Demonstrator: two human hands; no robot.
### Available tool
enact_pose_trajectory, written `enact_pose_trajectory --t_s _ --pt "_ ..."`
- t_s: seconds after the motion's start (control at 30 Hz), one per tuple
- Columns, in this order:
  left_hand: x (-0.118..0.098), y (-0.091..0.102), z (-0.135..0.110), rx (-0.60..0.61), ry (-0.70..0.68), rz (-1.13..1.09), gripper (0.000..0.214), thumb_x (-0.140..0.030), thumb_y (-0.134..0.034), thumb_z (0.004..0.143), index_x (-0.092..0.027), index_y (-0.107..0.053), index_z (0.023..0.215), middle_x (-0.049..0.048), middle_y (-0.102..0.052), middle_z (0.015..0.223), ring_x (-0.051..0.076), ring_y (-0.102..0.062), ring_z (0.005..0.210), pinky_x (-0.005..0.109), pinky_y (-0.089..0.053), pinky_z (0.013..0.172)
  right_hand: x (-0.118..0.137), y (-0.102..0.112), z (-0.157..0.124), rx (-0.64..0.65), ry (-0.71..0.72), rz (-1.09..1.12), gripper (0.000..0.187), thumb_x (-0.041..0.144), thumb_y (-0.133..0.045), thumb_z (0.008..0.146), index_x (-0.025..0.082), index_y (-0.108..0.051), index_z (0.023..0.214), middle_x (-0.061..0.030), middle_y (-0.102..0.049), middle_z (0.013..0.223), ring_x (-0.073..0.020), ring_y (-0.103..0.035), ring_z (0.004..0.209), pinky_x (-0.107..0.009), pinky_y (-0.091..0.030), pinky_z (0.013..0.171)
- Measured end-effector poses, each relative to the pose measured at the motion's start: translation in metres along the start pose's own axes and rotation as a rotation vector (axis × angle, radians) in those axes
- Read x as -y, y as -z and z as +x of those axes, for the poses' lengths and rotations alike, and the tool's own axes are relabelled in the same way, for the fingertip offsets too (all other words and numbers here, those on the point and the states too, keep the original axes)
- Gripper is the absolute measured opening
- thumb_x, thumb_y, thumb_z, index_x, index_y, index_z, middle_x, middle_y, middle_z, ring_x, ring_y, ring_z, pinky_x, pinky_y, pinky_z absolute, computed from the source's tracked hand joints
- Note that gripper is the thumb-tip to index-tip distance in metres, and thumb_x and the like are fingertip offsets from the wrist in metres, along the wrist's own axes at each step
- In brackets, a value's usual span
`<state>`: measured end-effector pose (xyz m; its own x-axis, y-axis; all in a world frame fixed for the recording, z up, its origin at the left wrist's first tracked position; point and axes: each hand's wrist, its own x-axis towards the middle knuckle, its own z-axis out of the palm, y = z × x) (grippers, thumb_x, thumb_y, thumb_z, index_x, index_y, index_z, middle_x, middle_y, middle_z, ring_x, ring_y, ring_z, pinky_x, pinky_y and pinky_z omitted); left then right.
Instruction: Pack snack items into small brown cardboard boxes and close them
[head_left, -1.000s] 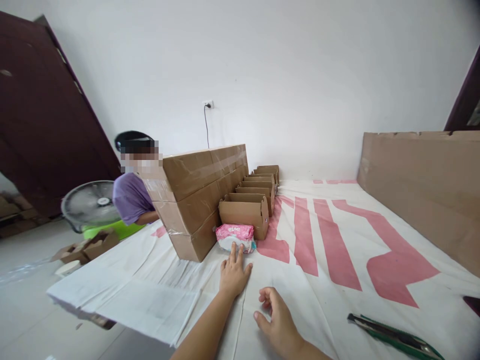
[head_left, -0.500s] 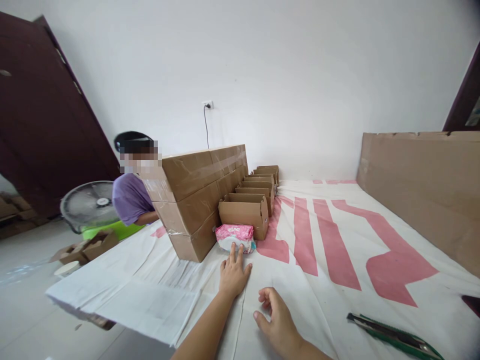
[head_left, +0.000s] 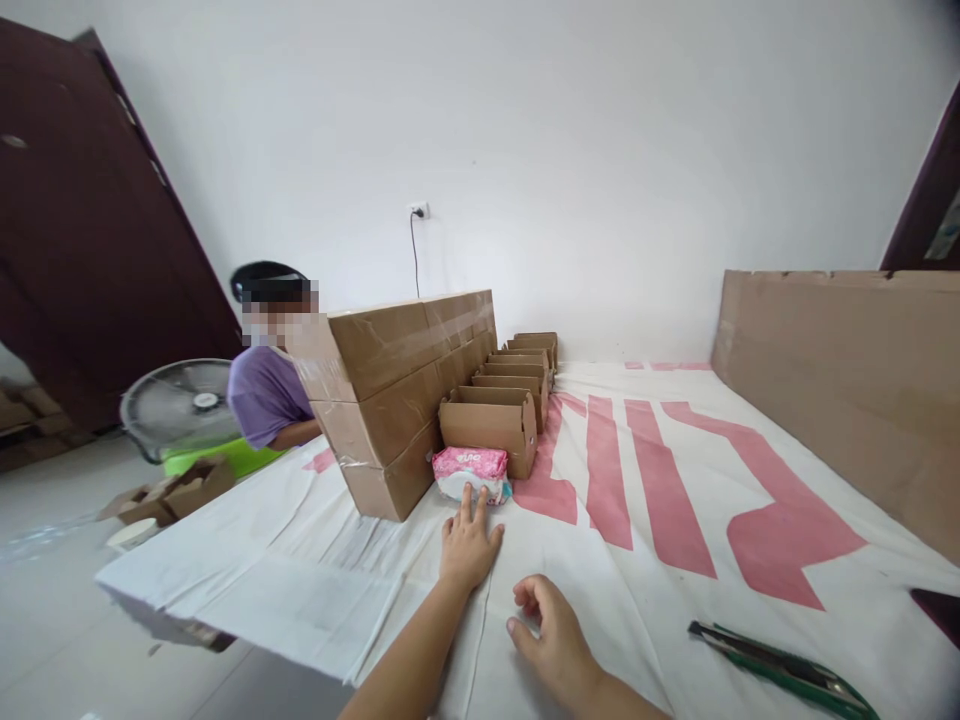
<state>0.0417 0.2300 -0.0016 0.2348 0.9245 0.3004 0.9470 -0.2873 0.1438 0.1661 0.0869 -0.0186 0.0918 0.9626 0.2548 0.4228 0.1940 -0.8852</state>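
Observation:
My left hand (head_left: 471, 548) lies flat with its fingers spread, the fingertips at the front of a pink and white soft pack (head_left: 469, 472), which looks like wet wipes. It is not gripping the pack. My right hand (head_left: 555, 640) rests lower on the cloth, fingers loosely curled and thumb apart, with nothing in it. Directly behind the pack stands an open cardboard box (head_left: 487, 425), first in a row running back toward the wall. Beside that row rises a wall of stacked, taped cartons (head_left: 390, 420). A green utility knife (head_left: 780, 665) lies to the right of my hands.
A white cloth with red print (head_left: 600, 560) covers the table. Along the right stands a long cardboard panel (head_left: 832, 390). Beyond the cartons, at the left, sits a person in a purple top (head_left: 266, 395), near a floor fan (head_left: 180, 405). A dark object (head_left: 937, 615) shows at the right edge.
Both hands stay in nearly the same place, and the pack has not moved on the table. The view has shifted very slightly.

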Motion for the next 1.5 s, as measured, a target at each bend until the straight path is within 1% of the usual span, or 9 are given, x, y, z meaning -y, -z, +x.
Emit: enact_pose_trajectory --t_s 0.13,0.23,0.37,0.5,0.7,0.9,1.07,1.23,1.5 --pt "0.001 -0.002 0.000 -0.015 -0.003 -0.001 0.068 -0.037 -0.045 0.089 -0.017 -0.027 0.152 0.0165 -0.014 0.162 0.032 -0.040 0.138 0.051 -0.033 0.108 0.004 0.002 -0.003 0.029 0.004 -0.103 0.026 0.013 -0.057 0.070 0.016 -0.059 0.096 -0.0081 -0.065 0.097 -0.0205 -0.060 0.086 -0.034 -0.049 0.083" --pt "0.001 -0.003 0.000 -0.018 -0.001 -0.007 0.069 -0.038 -0.045 0.089 -0.017 -0.026 0.152 0.0161 -0.014 0.162 0.031 -0.038 0.139 0.051 -0.033 0.109 0.012 0.004 -0.009 0.119 0.065 -0.253 0.043 0.018 -0.061 0.074 0.014 -0.060 0.116 -0.0122 -0.064 0.117 -0.0255 -0.057 0.109 -0.038 -0.043 0.100" --pt "0.000 -0.003 0.001 -0.010 0.007 -0.015 0.069 -0.038 -0.045 0.088 -0.018 -0.027 0.152 0.0160 -0.014 0.162 0.031 -0.042 0.136 0.051 -0.032 0.110 0.025 0.007 -0.017 0.357 0.164 -0.448 0.066 0.043 -0.058 0.085 0.018 -0.042 0.144 -0.0136 -0.039 0.153 -0.0347 -0.029 0.142 -0.053 -0.019 0.117" --pt "0.000 -0.002 -0.001 0.003 0.005 -0.025 0.068 -0.039 -0.043 0.089 -0.018 -0.026 0.152 0.0159 -0.011 0.163 0.032 -0.043 0.136 0.051 -0.031 0.110 0.033 0.012 -0.021 0.498 0.179 -0.526 0.069 0.054 -0.043 0.092 0.019 -0.032 0.150 -0.0143 -0.023 0.160 -0.0331 -0.015 0.148 -0.054 -0.012 0.119" --pt "0.002 0.002 -0.008 0.041 -0.027 -0.021 0.064 -0.040 -0.042 0.091 -0.019 -0.031 0.150 0.0156 -0.010 0.163 0.032 -0.037 0.140 0.050 -0.028 0.113 0.031 0.012 -0.029 0.519 0.168 -0.621 0.071 0.057 -0.039 0.093 0.019 -0.028 0.152 -0.0138 -0.017 0.161 -0.0309 -0.010 0.149 -0.052 -0.009 0.120" --pt "0.004 0.005 -0.020 0.122 -0.024 -0.019 0.064 -0.043 -0.039 0.092 -0.021 -0.027 0.152 0.0141 -0.012 0.163 0.032 -0.026 0.146 0.051 -0.023 0.116 0.030 0.014 -0.038 0.566 0.159 -0.670 0.072 0.058 -0.038 0.093 0.021 -0.024 0.153 -0.0118 -0.012 0.162 -0.0298 -0.005 0.150 -0.051 -0.007 0.120" --pt "0.005 0.010 -0.031 0.227 -0.058 -0.014 0.065 -0.051 -0.031 0.093 -0.021 -0.032 0.150 0.0131 -0.021 0.161 0.034 -0.020 0.148 0.054 -0.017 0.117 0.032 0.016 -0.044 0.614 0.161 -0.697 0.084 0.062 -0.050 0.086 0.021 -0.020 0.154 -0.0120 -0.004 0.162 -0.0319 -0.001 0.150 -0.052 -0.005 0.120" --pt "0.008 0.015 -0.043 0.275 -0.111 -0.011 0.066 -0.054 -0.029 0.093 -0.020 -0.033 0.150 0.0121 -0.023 0.160 0.033 -0.017 0.148 0.054 -0.015 0.117 0.031 0.011 -0.049 0.616 0.205 -0.726 0.075 0.049 -0.050 0.091 0.018 -0.022 0.153 -0.0113 -0.013 0.162 -0.0283 -0.006 0.150 -0.049 -0.009 0.121" --pt "0.009 0.024 -0.060 0.286 -0.157 -0.012 0.069 -0.054 -0.032 0.092 -0.016 -0.031 0.150 0.0141 -0.023 0.160 0.034 -0.018 0.148 0.052 -0.016 0.117 0.033 0.012 -0.057 0.632 0.288 -0.741 0.057 0.032 -0.040 0.097 0.025 -0.026 0.152 -0.0053 -0.023 0.160 -0.0239 -0.016 0.149 -0.048 -0.014 0.120"
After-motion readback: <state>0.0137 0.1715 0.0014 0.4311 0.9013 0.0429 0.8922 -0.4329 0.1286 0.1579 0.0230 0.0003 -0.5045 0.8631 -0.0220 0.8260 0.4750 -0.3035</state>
